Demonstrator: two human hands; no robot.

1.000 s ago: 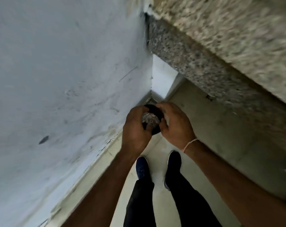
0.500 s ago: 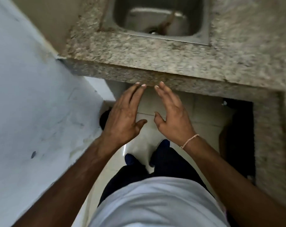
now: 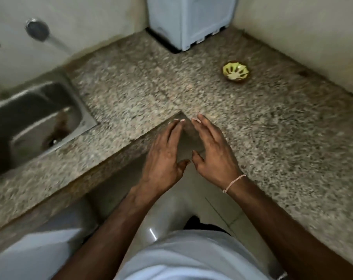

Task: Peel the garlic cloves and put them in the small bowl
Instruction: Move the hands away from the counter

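A small brown bowl (image 3: pixel 235 72) with a yellow-green inside and pale pieces in it stands on the speckled granite counter (image 3: pixel 272 122), far right. My left hand (image 3: pixel 165 156) and my right hand (image 3: pixel 214 152) hover side by side at the counter's inner corner, fingers straight and spread, holding nothing. The right hand lies over the counter edge; the left is just off it. No loose garlic cloves show on the counter.
A steel sink (image 3: pixel 30 122) is set into the counter at the left, with a tap fitting (image 3: pixel 38 30) on the wall above it. A pale blue appliance (image 3: pixel 189 19) stands in the back corner. Floor tiles and my white shirt fill the bottom.
A second ago both hands held a dark round object low over the floor. They let it go, and now hover bare and flat while the view has swung up to the counter and bowl.
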